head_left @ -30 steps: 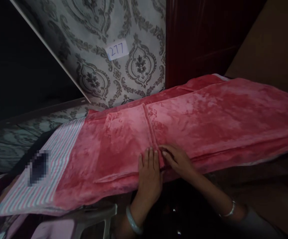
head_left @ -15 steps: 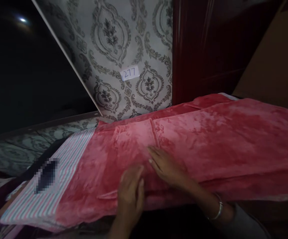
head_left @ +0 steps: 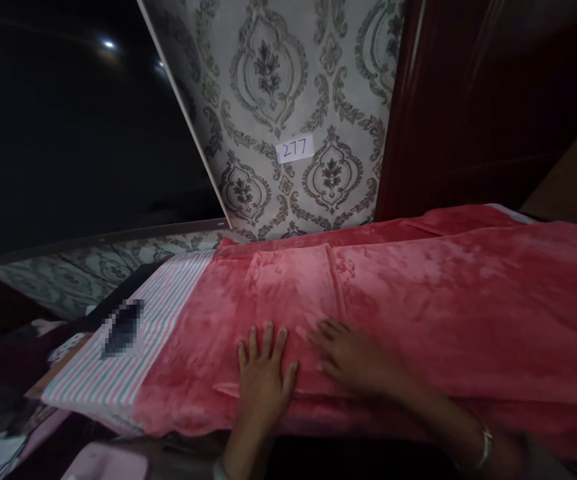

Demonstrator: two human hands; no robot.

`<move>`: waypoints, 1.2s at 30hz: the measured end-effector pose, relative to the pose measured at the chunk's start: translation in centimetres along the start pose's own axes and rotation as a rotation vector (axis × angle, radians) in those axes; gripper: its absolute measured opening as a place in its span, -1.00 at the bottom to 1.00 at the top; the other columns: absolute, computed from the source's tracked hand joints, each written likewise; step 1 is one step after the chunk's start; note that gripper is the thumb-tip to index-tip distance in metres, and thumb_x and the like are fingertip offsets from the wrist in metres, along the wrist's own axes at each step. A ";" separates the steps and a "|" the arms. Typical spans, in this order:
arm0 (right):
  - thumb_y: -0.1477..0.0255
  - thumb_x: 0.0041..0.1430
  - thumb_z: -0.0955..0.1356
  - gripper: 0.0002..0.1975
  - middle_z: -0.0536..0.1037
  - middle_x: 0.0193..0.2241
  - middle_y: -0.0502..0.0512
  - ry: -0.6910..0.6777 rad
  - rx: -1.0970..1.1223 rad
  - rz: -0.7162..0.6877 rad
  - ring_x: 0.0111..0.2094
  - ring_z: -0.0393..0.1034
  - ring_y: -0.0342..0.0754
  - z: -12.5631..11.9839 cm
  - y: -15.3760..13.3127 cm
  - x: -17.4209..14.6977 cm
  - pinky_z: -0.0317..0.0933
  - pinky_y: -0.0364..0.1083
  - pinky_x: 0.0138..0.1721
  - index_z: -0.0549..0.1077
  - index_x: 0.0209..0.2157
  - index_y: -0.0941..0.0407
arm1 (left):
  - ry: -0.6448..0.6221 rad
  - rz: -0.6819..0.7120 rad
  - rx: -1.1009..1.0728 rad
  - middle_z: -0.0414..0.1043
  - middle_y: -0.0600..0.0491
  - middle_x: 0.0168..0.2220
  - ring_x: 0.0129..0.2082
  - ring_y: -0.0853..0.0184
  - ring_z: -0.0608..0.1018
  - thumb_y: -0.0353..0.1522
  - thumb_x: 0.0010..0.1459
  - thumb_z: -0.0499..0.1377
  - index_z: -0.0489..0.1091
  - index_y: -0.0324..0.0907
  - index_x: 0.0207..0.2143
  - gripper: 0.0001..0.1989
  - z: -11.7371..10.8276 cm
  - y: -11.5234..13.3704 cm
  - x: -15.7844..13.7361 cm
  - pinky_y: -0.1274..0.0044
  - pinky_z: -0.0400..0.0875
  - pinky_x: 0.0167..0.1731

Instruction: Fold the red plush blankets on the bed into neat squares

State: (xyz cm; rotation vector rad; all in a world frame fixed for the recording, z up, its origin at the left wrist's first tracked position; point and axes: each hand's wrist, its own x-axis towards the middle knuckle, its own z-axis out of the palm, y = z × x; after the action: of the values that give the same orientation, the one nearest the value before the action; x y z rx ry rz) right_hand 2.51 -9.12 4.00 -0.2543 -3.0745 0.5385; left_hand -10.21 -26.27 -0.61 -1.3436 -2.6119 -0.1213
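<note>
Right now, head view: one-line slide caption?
Left grip spread on the red blanket, blurred right grip alongside; card reading 277 on the patterned wall behind.

Blanket: we see plush, napped cloth
Striped cloth: matt, smooth-looking
Number card: plain matt paper
Dark panel: smooth, glossy, throwing light back at us
Red-brown panel: polished, glossy
Bracelet: shiny, metal to our eyes

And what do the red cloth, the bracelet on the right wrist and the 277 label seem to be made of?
Red cloth: probably plush fleece with a soft sheen; the surface shows lighter and darker patches.
Bracelet: possibly shiny metal, given its pale silvery glint, though blur leaves this open.
Label: likely plain matt paper, a white piece with handwritten digits.
</note>
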 end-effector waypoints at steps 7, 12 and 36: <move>0.17 0.34 0.29 -0.35 -0.04 0.43 0.21 0.242 -0.085 0.054 0.42 -0.25 0.27 -1.9 -0.1 9.0 -0.27 0.33 0.34 0.15 0.38 0.04 | 0.069 0.073 -0.052 0.15 0.06 0.37 0.38 -0.07 0.13 -0.27 0.31 0.10 0.16 0.12 0.34 -0.44 0.9 -0.5 -0.3 -0.15 -0.03 0.26; 0.14 0.35 0.27 -0.36 0.03 0.41 0.19 0.228 -0.145 0.061 0.42 -0.22 0.31 3.0 3.3 10.5 -0.27 0.41 0.31 0.15 0.38 0.01 | 0.143 0.125 -0.073 0.26 0.07 0.32 0.35 0.01 0.21 -0.29 0.32 0.11 0.24 0.14 0.30 -0.49 1.6 -0.8 -0.6 -0.12 -0.07 0.28; 0.24 0.41 0.20 -0.43 0.04 0.41 0.16 0.114 0.121 0.055 0.43 -0.24 0.13 1.7 2.8 -0.5 -0.27 0.28 0.37 0.16 0.37 0.10 | 0.491 0.406 -0.297 0.53 0.03 0.09 0.12 0.16 0.51 -0.29 0.32 -0.02 0.49 -0.01 0.10 -0.60 5.5 -4.2 -0.2 0.27 0.27 0.17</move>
State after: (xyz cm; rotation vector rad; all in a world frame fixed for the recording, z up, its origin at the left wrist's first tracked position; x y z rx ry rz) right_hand 3.41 -7.23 1.44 -0.3550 -2.9199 0.6836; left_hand -14.26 -27.98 -5.96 -1.6548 -1.9319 -0.6987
